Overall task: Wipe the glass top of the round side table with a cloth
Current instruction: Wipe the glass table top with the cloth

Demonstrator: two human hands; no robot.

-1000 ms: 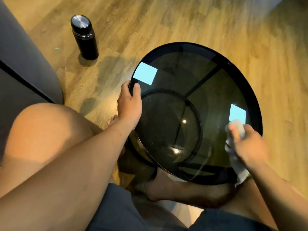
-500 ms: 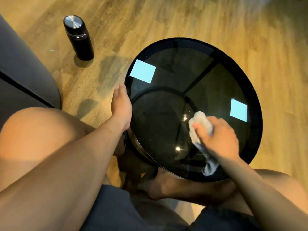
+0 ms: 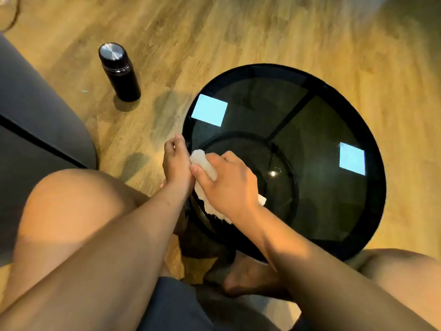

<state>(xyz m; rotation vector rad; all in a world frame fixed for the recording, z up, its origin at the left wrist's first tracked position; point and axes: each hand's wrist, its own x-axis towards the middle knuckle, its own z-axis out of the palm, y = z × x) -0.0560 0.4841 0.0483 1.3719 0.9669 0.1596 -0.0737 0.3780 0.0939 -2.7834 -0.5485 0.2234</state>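
The right hand [image 3: 229,185] grips the bunched white cloth [image 3: 202,161], fingers curled over it and thumb laid along its near side, pressing it on the dark smoked glass top [image 3: 322,144] of the black-rimmed round side table [image 3: 375,163]. The cloth now sits at the glass's left near edge, touching the left hand [image 3: 176,163]. Half a second ago it was near the centre, and a second ago at the right rim. The left hand has stayed at the left rim, its fingers now curled against the edge; whether they close under it cannot be told. A black cylindrical flask with a steel lid [image 3: 119,72] stands upright on the wooden plank floor [image 3: 238,32], well apart from the table, near a grey sofa [image 3: 35,115].
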